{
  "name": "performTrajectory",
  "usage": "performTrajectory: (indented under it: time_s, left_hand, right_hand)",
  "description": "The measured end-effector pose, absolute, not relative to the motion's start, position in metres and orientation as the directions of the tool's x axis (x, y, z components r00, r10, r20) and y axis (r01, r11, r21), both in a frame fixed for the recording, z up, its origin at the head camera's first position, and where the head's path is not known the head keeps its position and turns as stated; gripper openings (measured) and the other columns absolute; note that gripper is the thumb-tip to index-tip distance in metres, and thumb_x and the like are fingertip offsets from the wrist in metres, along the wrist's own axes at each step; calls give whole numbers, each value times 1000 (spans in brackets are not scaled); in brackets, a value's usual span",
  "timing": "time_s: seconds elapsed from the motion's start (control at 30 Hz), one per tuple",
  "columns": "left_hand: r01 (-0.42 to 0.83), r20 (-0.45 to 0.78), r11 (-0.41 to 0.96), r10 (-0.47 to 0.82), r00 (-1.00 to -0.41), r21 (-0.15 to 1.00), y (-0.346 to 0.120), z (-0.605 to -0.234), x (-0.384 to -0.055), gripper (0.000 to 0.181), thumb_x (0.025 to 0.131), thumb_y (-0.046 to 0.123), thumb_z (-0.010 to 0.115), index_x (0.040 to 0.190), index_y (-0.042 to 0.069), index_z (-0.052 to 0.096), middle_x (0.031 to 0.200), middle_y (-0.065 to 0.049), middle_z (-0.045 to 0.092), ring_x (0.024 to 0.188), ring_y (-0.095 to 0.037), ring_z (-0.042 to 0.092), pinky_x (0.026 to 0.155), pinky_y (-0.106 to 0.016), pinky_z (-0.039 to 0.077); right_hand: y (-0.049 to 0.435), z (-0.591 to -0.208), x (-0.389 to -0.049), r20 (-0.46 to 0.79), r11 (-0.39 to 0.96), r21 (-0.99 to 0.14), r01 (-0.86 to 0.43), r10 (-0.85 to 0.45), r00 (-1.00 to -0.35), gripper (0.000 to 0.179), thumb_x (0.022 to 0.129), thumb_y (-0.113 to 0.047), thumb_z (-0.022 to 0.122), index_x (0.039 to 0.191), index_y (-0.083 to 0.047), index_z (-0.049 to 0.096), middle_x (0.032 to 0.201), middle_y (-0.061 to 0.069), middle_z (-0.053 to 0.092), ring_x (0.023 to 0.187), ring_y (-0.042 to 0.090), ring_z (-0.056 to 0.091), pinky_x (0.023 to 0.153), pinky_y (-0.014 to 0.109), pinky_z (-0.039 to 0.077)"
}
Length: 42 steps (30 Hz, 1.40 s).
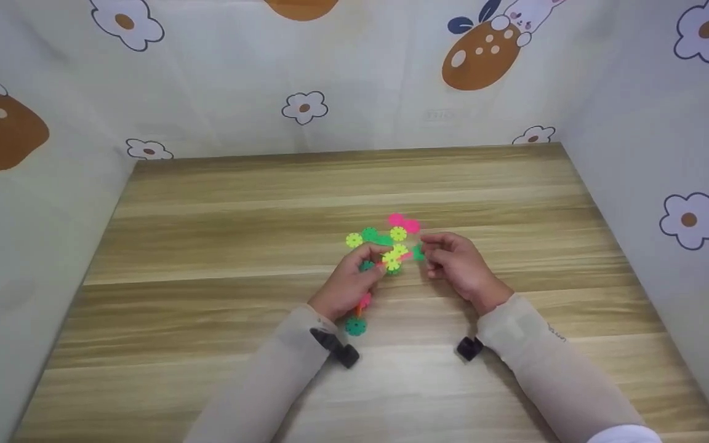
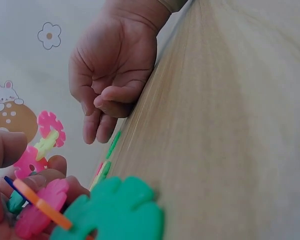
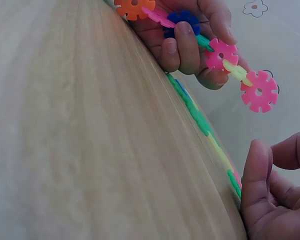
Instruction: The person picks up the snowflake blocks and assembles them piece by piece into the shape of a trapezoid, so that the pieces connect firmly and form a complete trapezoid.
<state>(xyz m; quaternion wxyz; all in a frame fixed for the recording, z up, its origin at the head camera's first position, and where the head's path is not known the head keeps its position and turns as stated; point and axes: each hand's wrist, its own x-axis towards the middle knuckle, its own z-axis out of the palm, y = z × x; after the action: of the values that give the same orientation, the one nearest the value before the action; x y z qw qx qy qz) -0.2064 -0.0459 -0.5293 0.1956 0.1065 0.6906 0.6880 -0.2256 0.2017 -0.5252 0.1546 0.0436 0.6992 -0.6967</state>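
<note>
My left hand grips a chain of notched plastic discs joined edge to edge. In the right wrist view the chain runs from an orange disc past a dark blue disc to a pink end disc. Its other end, a green disc, sticks out below the hand in the left wrist view. My right hand is beside it, fingers loosely bent, holding nothing visible. Near those fingertips lies a small green disc.
Just beyond the hands, several loose discs lie flat on the wooden table, including a yellow disc, a green disc and a pink disc. A patterned cloth wall stands along the back, with more at both sides.
</note>
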Motion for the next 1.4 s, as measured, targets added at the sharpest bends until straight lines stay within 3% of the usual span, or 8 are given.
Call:
performTrajectory:
  time_s: [0.17,0.27,0.5,0.73,0.87,0.97,1.17,1.4]
  left_hand:
    - [-106,-105,21,425,-899,994,-46,-529,-205,35,107,12,57,142,12,60,106,-2,51,64,-14,47,59,-24,46]
    - [-104,-99,13,429,-898,995,-46,-529,-205,35,108,13,57,142,12,60,104,-2,51,63,-14,47,57,-23,45]
    - [-109,-105,16,424,-900,994,-46,-530,-205,33,107,13,58,141,13,61,108,-2,50,64,-13,48,58,-23,45]
    - [-113,-112,23,421,-900,993,-46,-530,-206,34,107,12,59,141,14,62,114,-3,50,66,-14,48,60,-24,46]
    - [-115,-116,29,422,-899,993,-47,-530,-206,35,107,11,58,142,13,61,115,-3,51,65,-13,49,60,-24,47]
    - [-105,-109,32,421,-900,994,-47,-530,-206,36,106,11,58,142,12,61,115,-4,51,66,-14,50,60,-24,47]
    - [-81,-90,39,423,-902,996,-46,-532,-206,36,106,11,58,142,10,61,117,-5,51,69,-16,49,64,-24,48]
    - [-89,-94,32,419,-903,996,-45,-532,-207,35,107,12,58,141,10,61,115,-5,52,66,-14,48,61,-24,47]
  right_hand:
    - [200,-521,-222,-295,197,-944,263,-157,-942,55,96,-1,56,150,3,51,80,3,57,58,11,54,53,22,53]
    - [198,-518,-219,-302,322,-916,237,-168,-938,50,93,-1,60,143,2,59,70,2,53,54,12,53,51,23,51]
    - [197,-516,-216,-305,477,-861,175,-209,-929,37,87,6,65,124,1,68,83,6,55,54,12,54,51,23,51]
    - [196,-515,-214,-255,553,-829,89,-230,-939,27,85,6,69,110,-2,64,98,10,63,77,19,57,65,28,51]
    - [198,-520,-217,-249,450,-885,116,-249,-936,21,88,4,71,104,-3,60,91,7,62,69,16,56,58,26,50]
    - [201,-525,-220,-255,268,-945,187,-249,-934,21,92,3,69,109,-3,58,86,5,60,62,13,57,53,24,53]
    - [204,-531,-223,-220,-114,-961,251,-231,-948,26,98,5,60,123,-1,56,89,2,61,69,13,65,66,26,61]
    - [204,-532,-222,-188,-172,-957,233,-241,-952,29,98,7,59,127,9,57,88,2,65,71,14,67,68,28,62]
